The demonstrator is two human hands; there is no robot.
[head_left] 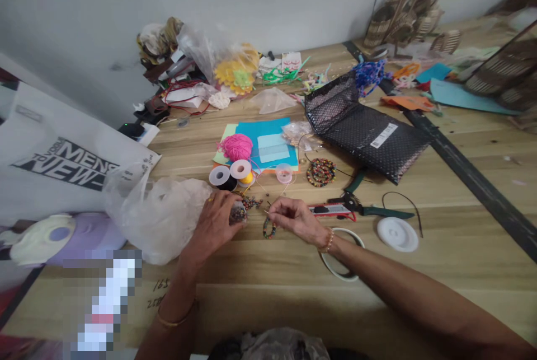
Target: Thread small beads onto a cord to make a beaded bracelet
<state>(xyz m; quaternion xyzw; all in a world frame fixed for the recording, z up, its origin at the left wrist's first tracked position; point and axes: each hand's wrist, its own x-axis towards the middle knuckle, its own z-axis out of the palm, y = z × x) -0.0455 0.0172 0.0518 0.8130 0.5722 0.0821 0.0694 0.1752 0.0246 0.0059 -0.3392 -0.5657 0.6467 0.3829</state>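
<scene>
My left hand (217,221) rests on the wooden table (268,293), its fingers curled around a small clear container of dark beads (238,213). My right hand (293,219) is pinched on a thin wire or thread, and a short strand of coloured beads (269,229) hangs from it just above the table. A few loose beads (250,201) lie just beyond the container.
Thread spools (230,174), pink yarn (237,146), blue paper sheets (268,144), a beaded ring (321,172), green pliers (369,209), a white lid (397,234), a black mesh bag (364,130). A plastic bag (159,214) sits left. Craft clutter lines the wall.
</scene>
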